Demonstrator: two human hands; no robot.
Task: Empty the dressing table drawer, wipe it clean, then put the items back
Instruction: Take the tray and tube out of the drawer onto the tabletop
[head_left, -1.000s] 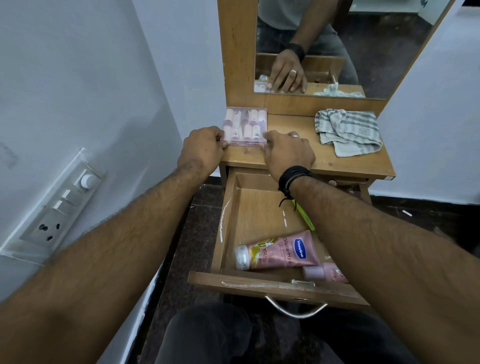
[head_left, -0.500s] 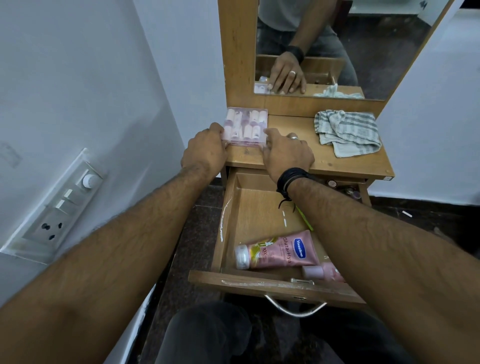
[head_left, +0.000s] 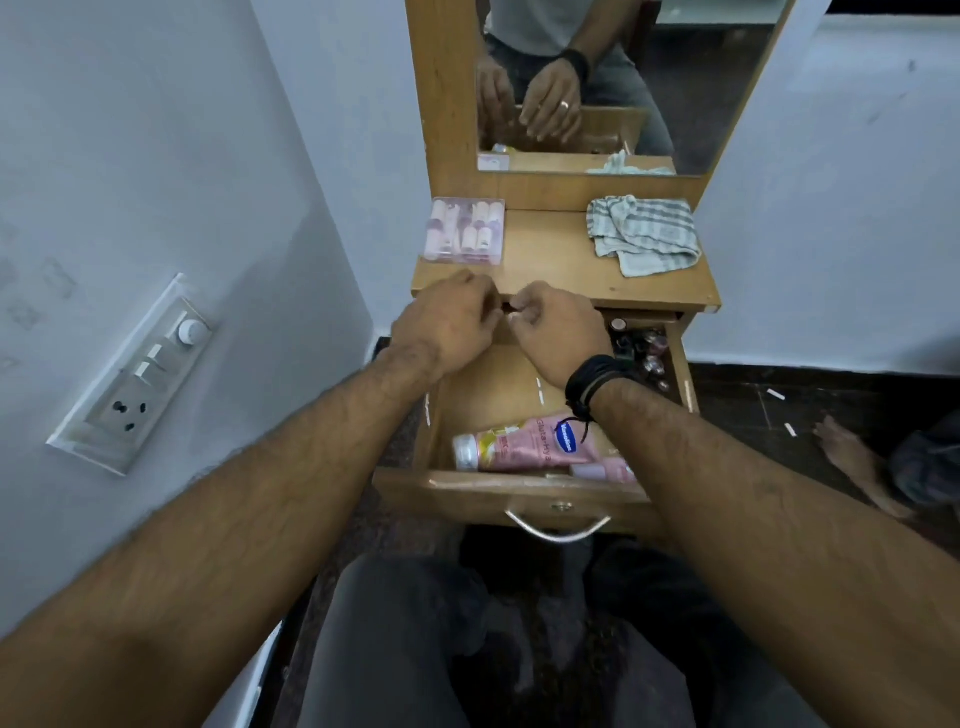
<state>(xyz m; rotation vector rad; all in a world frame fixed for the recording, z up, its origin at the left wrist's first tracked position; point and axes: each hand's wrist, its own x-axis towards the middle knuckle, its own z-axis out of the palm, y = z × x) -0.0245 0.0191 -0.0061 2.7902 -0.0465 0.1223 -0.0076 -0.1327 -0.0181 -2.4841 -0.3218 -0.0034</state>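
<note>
Both hands (head_left: 506, 327) have left the pink box (head_left: 464, 231), now loosely curled, empty, over the drawer (head_left: 519, 493).

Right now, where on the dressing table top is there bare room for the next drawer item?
Bare wood lies between the clear plastic case of pink bottles and the striped grey cloth, plus the front strip. The corners they occupy are crowded.
</note>
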